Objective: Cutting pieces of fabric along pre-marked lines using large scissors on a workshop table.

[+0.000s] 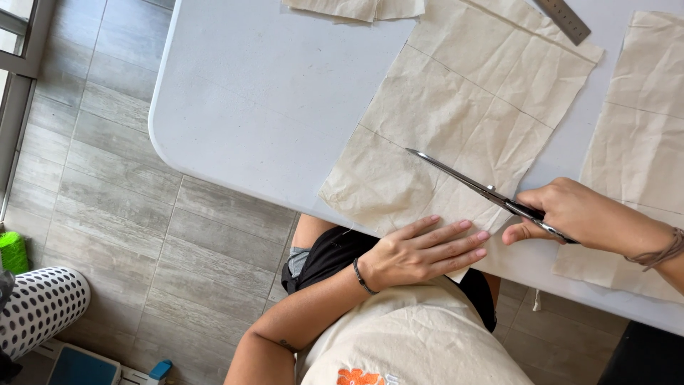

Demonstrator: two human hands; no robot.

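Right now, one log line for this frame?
left hand: flat on cloth | right hand: holds scissors, blades on cloth | table: white | ruler: far edge

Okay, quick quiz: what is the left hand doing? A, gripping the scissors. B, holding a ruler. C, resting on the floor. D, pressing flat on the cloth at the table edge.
D: the left hand lies flat on the cloth, while the right hand holds the scissors.

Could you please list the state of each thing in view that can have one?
Scissors: shut, blades lying across the cloth.
Marked cloth: flat on the white table, creased, pencil lines uncut.
Right hand: gripping the scissor handles.
Left hand: flat, pressing the cloth's near edge.
Ruler: lying on the cloth's far corner.
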